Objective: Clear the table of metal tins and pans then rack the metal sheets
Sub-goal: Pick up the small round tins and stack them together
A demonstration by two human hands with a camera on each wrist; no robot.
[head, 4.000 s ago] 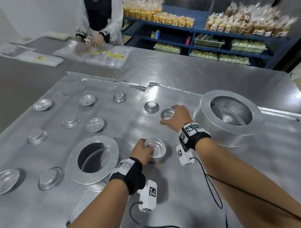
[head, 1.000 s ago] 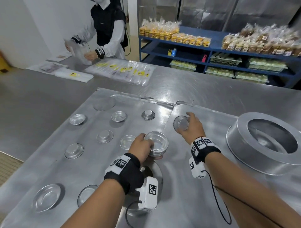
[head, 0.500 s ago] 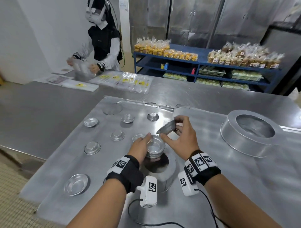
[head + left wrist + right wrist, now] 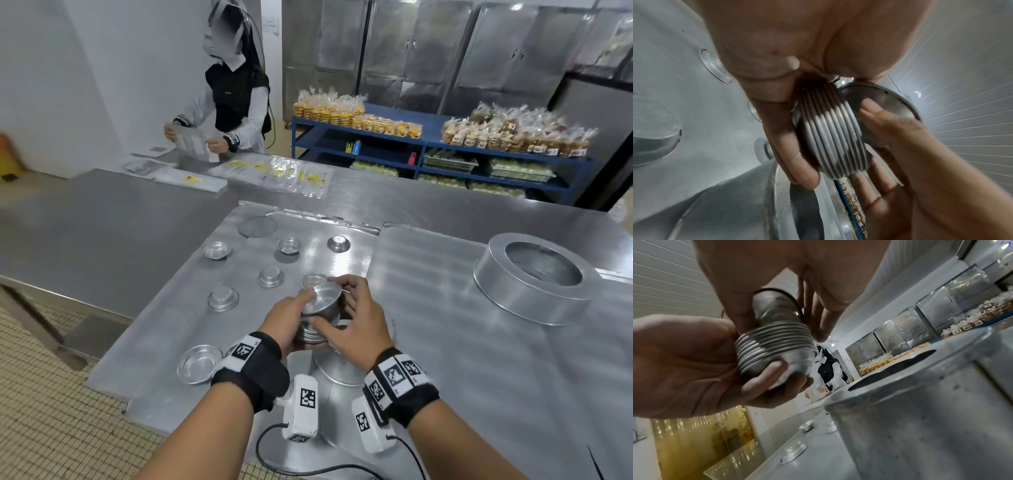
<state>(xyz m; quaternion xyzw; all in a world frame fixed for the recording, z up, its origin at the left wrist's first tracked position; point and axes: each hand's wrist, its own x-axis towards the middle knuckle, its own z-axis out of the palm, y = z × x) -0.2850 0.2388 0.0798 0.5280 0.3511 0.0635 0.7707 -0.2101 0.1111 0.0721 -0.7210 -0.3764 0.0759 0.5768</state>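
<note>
Stack of nested tins (image 4: pixel 313 329), centre of head view, held off the table in L hand (image 4: pixel 284 323), fingers curled round its ribbed side. R hand (image 4: pixel 359 320) pinches one more tin (image 4: pixel 323 299), tilted, sitting on top of stack, not seated flat yet. In the L wrist view I count approx. nine or ten rims in the stack.

Left to do, by my read: seven loose tins on the L metal sheet (image 4: pixel 164 308) – one lower left (image 4: pixel 198 364), rest mid-frame towards upper centre, some upside down. Two ring pans remain: one under the hands (image 4: pixel 337 371), one at right (image 4: pixel 534 277). R sheet (image 4: pixel 428 274) looks free of small tins. Neither sheet racked.

Roughly halfway through tins; pans and racking untouched.
</note>
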